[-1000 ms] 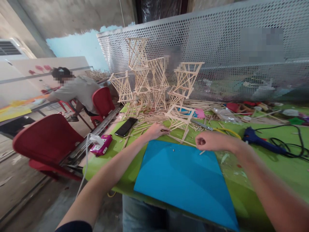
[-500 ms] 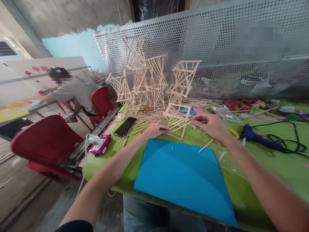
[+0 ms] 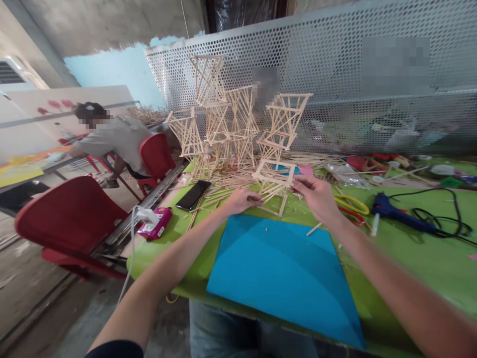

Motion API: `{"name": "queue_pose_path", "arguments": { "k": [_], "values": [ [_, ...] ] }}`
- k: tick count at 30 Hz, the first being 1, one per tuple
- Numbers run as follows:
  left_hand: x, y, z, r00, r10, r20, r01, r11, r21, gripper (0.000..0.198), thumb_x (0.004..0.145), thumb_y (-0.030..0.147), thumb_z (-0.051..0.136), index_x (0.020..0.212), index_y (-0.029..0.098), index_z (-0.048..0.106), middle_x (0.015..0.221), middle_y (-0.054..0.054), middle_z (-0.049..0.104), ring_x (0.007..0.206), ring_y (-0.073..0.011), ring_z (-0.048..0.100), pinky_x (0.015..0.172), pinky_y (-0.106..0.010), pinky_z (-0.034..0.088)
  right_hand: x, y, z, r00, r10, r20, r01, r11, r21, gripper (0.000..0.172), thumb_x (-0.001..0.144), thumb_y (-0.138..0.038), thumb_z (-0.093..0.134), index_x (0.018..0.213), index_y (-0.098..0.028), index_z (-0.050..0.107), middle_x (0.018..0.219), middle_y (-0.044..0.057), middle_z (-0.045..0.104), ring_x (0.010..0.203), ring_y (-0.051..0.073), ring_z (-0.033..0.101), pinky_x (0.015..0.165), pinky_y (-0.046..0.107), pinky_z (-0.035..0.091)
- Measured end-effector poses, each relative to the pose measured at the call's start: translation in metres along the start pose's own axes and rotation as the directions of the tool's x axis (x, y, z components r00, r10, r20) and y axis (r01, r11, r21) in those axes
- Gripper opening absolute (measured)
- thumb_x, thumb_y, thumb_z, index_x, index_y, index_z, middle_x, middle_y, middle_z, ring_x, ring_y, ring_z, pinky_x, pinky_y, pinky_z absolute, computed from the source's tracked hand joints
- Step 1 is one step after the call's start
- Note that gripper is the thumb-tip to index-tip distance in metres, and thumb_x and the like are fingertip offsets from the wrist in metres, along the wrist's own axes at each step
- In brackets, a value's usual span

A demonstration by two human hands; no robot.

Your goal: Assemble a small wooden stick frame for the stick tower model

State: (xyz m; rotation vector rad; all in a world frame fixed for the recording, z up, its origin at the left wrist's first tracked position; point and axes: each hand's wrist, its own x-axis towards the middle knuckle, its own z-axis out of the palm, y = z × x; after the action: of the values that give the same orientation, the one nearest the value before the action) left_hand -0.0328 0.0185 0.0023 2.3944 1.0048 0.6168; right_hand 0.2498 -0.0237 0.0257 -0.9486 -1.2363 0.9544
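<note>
Head view: left hand [image 3: 241,200] pinches a stick, right hand [image 3: 315,194] fingers clamp the small stick frame [image 3: 275,178]; best grip lightly, bracing the frame on the desk [image 3: 410,248].

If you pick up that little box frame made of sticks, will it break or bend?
The small stick frame is thin sticks with open gaps, so it is probably very light and fairly stiff. It could snap if squeezed. Both the left hand and right hand touch it with fingertips only.
</note>
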Motion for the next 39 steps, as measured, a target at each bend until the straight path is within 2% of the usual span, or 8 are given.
{"name": "queue_pose_path", "arguments": {
  "k": [9,15,25,32,36,39],
  "values": [
    [0.000,0.009,-0.001,1.000,0.014,0.014,-0.015,0.999,0.051,0.029,0.101,0.050,0.069,0.106,0.027,0.086,0.108,0.001,0.084,0.091,-0.0172,0.076,0.075,-0.024,0.046,-0.002,0.002,0.005,0.999,0.016,-0.032,-0.012,0.993,0.118,0.040,0.068,-0.049,0.099,0.096,-0.023,0.087,0.085,0.003,0.078,0.077,0.017,0.070,0.079,0.034,0.064],
    [0.000,0.012,-0.001,1.000,0.011,0.019,-0.014,0.991,0.131,0.025,0.103,0.047,0.069,0.108,0.028,0.084,0.112,0.002,0.084,0.100,-0.0178,0.076,0.081,-0.025,0.047,-0.003,0.002,0.006,0.999,-0.004,-0.034,0.007,0.993,0.114,0.039,0.070,-0.050,0.098,0.096,-0.023,0.087,0.084,0.003,0.078,0.078,0.017,0.070,0.080,0.033,0.063],
    [0.001,0.011,0.001,1.000,-0.009,0.005,0.008,0.985,0.171,0.027,0.102,0.051,0.069,0.107,0.030,0.085,0.112,0.003,0.084,0.102,-0.0184,0.077,0.081,-0.025,0.048,-0.002,0.003,0.007,1.000,0.016,0.005,-0.016,0.990,0.140,0.041,0.068,-0.054,0.099,0.094,-0.024,0.086,0.085,0.002,0.076,0.078,0.015,0.067,0.077,0.029,0.061],
    [0.002,0.014,0.002,1.000,-0.010,0.006,0.009,0.988,0.157,0.025,0.102,0.047,0.070,0.108,0.028,0.085,0.111,0.002,0.084,0.096,-0.0174,0.077,0.083,-0.025,0.050,-0.002,0.000,0.008,1.000,0.011,-0.021,-0.009,0.991,0.131,0.039,0.069,-0.051,0.098,0.093,-0.023,0.085,0.081,0.002,0.075,0.075,0.015,0.068,0.075,0.029,0.061],
    [0.002,0.014,0.002,1.000,-0.009,-0.007,0.010,0.987,0.158,0.023,0.101,0.047,0.072,0.107,0.029,0.085,0.111,0.004,0.084,0.094,-0.0169,0.077,0.080,-0.024,0.049,-0.002,0.001,0.009,0.997,-0.052,-0.064,0.057,0.996,0.074,0.037,0.073,-0.049,0.096,0.094,-0.022,0.084,0.078,0.002,0.074,0.072,0.015,0.068,0.074,0.031,0.061],
    [0.001,0.012,0.003,1.000,-0.002,-0.009,0.003,0.987,0.163,0.023,0.101,0.048,0.072,0.108,0.030,0.085,0.112,0.005,0.084,0.096,-0.0168,0.077,0.080,-0.024,0.049,-0.003,0.001,0.008,0.994,-0.097,-0.048,0.097,0.995,0.010,0.034,0.078,-0.049,0.093,0.096,-0.022,0.083,0.079,0.002,0.075,0.072,0.016,0.069,0.074,0.033,0.061]
  ]
}}
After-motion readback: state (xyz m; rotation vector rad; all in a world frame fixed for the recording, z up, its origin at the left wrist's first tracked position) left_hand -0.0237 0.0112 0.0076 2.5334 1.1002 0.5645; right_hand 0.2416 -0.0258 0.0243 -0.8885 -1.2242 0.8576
